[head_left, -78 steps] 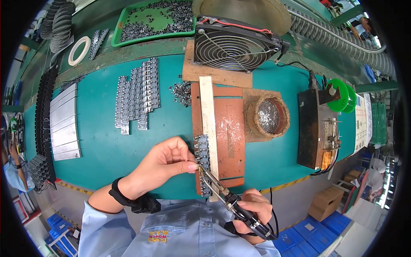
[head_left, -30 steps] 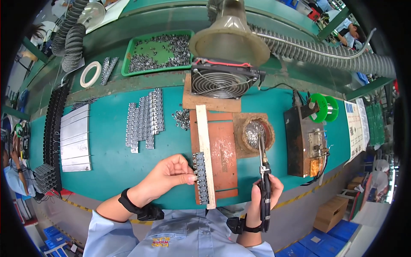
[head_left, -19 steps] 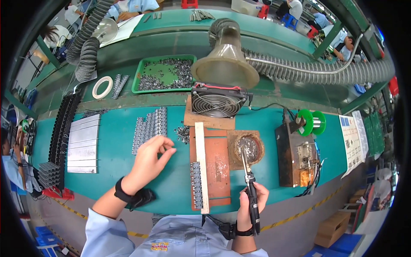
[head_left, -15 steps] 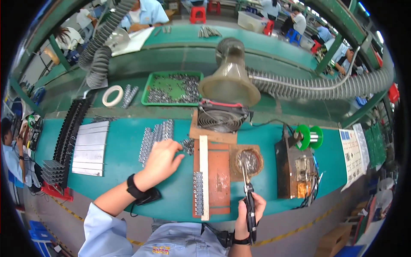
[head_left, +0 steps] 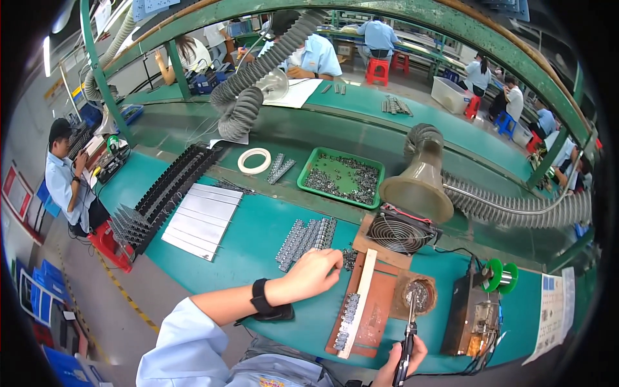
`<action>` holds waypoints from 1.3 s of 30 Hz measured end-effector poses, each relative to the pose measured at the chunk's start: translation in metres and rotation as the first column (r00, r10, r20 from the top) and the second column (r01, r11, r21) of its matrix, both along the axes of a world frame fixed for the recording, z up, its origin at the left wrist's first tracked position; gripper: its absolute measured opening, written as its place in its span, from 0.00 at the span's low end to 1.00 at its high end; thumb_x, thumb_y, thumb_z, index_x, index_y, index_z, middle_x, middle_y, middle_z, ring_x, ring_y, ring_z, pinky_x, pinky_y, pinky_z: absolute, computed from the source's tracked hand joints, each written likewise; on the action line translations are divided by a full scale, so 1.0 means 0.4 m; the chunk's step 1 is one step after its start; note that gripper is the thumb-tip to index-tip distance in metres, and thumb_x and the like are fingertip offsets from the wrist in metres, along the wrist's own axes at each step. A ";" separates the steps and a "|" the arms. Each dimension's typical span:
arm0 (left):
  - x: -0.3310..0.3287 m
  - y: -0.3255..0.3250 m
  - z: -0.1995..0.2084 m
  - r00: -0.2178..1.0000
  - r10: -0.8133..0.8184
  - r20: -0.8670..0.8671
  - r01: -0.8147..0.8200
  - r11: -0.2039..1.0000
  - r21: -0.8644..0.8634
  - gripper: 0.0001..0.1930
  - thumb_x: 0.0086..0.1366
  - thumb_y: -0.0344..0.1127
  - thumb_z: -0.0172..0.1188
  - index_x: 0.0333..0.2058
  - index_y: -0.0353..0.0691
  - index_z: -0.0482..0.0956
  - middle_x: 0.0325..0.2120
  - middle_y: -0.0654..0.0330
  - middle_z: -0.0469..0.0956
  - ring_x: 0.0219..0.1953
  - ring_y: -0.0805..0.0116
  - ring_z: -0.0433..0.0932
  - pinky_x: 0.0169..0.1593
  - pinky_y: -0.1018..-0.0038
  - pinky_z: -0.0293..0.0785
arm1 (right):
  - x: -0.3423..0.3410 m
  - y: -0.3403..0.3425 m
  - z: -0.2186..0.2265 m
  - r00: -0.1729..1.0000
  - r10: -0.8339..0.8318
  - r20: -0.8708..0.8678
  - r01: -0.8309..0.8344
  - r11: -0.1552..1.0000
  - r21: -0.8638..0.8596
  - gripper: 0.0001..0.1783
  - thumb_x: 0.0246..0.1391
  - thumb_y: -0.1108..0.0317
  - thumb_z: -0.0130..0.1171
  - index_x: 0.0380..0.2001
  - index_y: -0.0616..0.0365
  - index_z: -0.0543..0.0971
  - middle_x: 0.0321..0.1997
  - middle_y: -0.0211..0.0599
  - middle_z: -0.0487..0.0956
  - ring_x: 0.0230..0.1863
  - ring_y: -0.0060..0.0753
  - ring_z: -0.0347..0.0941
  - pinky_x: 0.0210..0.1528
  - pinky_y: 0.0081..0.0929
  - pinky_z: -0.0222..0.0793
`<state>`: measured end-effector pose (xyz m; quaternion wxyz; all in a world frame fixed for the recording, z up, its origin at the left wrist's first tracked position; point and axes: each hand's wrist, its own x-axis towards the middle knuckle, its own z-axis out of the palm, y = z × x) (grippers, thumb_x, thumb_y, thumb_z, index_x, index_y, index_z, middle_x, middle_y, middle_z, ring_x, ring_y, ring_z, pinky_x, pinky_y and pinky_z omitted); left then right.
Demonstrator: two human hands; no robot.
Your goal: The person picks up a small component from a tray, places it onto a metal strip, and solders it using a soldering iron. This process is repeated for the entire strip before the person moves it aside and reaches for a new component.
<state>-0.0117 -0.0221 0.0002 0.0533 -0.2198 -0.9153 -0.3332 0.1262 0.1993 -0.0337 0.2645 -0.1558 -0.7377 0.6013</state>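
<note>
My left hand [head_left: 311, 278] hovers beside a small pile of loose metal parts [head_left: 349, 259], its fingers loosely curled, with a gap between thumb and forefinger; nothing shows in it. In my right hand [head_left: 412, 357] is a soldering iron [head_left: 407, 348], held by its black handle. The iron's metal end reaches into a round dish [head_left: 433, 298] of silvery scraps. Between the hands lies a reddish-brown board [head_left: 373, 314] with a pale wooden strip [head_left: 358, 302] across it. A row of small metal parts [head_left: 347, 322] lines the strip's left side.
Rows of metal parts [head_left: 306, 238] lie beyond my left hand. A fan [head_left: 401, 231] and a funnel-shaped extraction hood [head_left: 419, 190] stand behind the board. To the right are a soldering station [head_left: 465, 316] and a green wire spool [head_left: 500, 276]. A green tray [head_left: 340, 177] sits farther back.
The view has swung left and tilted, so the bench appears farther right and lower. My left hand stays near the loose pile; my right still holds the soldering iron at the dish.
</note>
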 end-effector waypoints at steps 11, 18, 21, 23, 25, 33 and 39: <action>0.205 -0.031 -0.022 0.888 -0.209 0.409 -0.039 0.853 0.520 0.08 0.57 0.32 0.54 0.35 0.36 0.73 0.23 0.62 0.72 0.23 0.75 0.70 0.28 0.78 0.66 | 0.016 -0.003 0.015 1.000 0.027 0.004 -0.027 0.999 -0.037 0.18 0.45 0.76 0.55 0.42 0.65 0.66 0.39 0.43 0.69 0.39 0.32 0.66 0.44 0.27 0.63; 0.244 -0.005 -0.064 0.726 -0.343 0.596 -0.253 0.673 0.695 0.08 0.61 0.33 0.51 0.36 0.37 0.74 0.26 0.65 0.74 0.27 0.81 0.70 0.31 0.82 0.67 | 0.028 0.002 -0.006 0.999 -0.006 0.032 0.006 1.000 -0.007 0.18 0.46 0.73 0.54 0.42 0.64 0.65 0.37 0.39 0.68 0.36 0.28 0.64 0.40 0.23 0.61; 0.240 0.007 -0.061 0.651 -0.395 0.648 -0.341 0.611 0.714 0.07 0.60 0.29 0.51 0.37 0.33 0.72 0.33 0.62 0.74 0.32 0.78 0.72 0.37 0.81 0.69 | 0.009 -0.006 -0.010 0.999 -0.040 0.019 0.040 0.999 -0.014 0.18 0.44 0.71 0.53 0.41 0.62 0.65 0.32 0.31 0.65 0.29 0.20 0.60 0.31 0.16 0.59; 0.242 0.003 -0.063 0.589 -0.413 0.694 -0.403 0.594 0.696 0.07 0.60 0.28 0.51 0.37 0.33 0.72 0.33 0.62 0.74 0.32 0.78 0.72 0.37 0.81 0.69 | -0.005 -0.020 -0.019 0.998 -0.056 0.019 0.056 0.998 -0.003 0.19 0.44 0.71 0.53 0.41 0.62 0.65 0.31 0.32 0.66 0.28 0.21 0.61 0.31 0.17 0.60; 0.235 0.008 -0.063 0.517 -0.440 0.734 -0.446 0.594 0.670 0.07 0.59 0.28 0.51 0.37 0.33 0.72 0.34 0.61 0.74 0.31 0.78 0.72 0.37 0.81 0.69 | 0.000 -0.011 -0.029 0.993 -0.110 0.046 0.109 0.994 0.032 0.19 0.44 0.71 0.52 0.42 0.62 0.65 0.30 0.32 0.66 0.28 0.21 0.62 0.31 0.17 0.60; 0.221 0.038 -0.068 0.534 -0.437 0.724 -0.543 0.479 0.689 0.08 0.58 0.26 0.52 0.37 0.34 0.67 0.31 0.61 0.73 0.32 0.75 0.72 0.38 0.80 0.69 | -0.002 -0.003 -0.032 1.000 0.012 -0.003 -0.012 1.000 -0.004 0.20 0.45 0.72 0.52 0.43 0.61 0.63 0.30 0.37 0.67 0.28 0.23 0.63 0.31 0.17 0.61; 0.217 0.055 -0.067 0.559 -0.420 0.715 -0.533 0.478 0.698 0.11 0.59 0.27 0.52 0.40 0.35 0.64 0.29 0.62 0.73 0.32 0.77 0.71 0.40 0.81 0.67 | 0.011 0.003 -0.032 1.000 0.030 0.008 -0.030 0.999 0.013 0.20 0.45 0.72 0.52 0.43 0.60 0.63 0.29 0.36 0.68 0.27 0.22 0.64 0.30 0.17 0.61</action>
